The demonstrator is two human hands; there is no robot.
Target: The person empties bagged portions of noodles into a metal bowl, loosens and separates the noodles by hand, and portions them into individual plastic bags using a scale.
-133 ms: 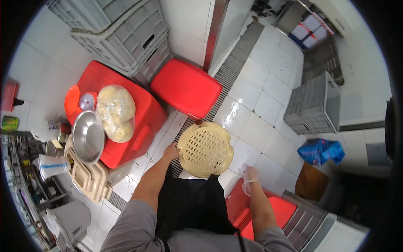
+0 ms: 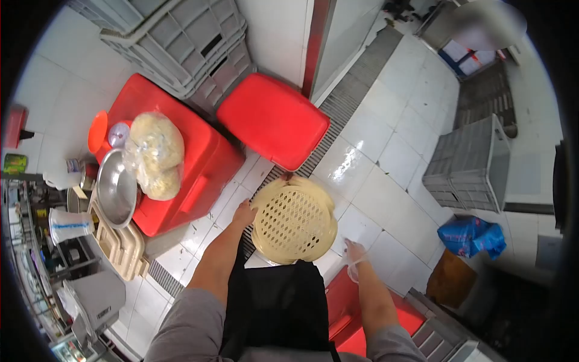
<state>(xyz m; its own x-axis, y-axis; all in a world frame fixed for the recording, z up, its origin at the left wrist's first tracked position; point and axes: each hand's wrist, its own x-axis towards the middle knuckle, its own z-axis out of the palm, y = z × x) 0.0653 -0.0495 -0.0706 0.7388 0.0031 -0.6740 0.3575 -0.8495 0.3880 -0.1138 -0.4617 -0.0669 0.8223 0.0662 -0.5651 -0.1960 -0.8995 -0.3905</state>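
Note:
A round, cream plastic basket [image 2: 294, 220] with a lattice of diamond-shaped holes is in front of my body, over the tiled floor and the drain grating. My left hand [image 2: 244, 214] is closed on its left rim, the fingertips partly hidden. To the right of the basket, apart from it, my right hand [image 2: 356, 252] has its fingers loosely stretched out and holds nothing I can see. Clear plastic surrounds that hand and wrist. Below it is a red box [image 2: 344, 301], partly covered by my right arm.
At left, a red bin [image 2: 202, 163] carries a bagged yellowish mass [image 2: 157, 157] and a metal bowl [image 2: 117, 188]. Beyond the basket is a red lid or stool [image 2: 274, 120]. Grey crates [image 2: 181, 51] stand behind. A blue bag [image 2: 471, 236] and another grey crate [image 2: 464, 166] are at right.
The view has shifted slightly, so the surroundings sit differently. My right hand has come a little nearer the basket and its fingers look more extended. My left hand still grips the rim.

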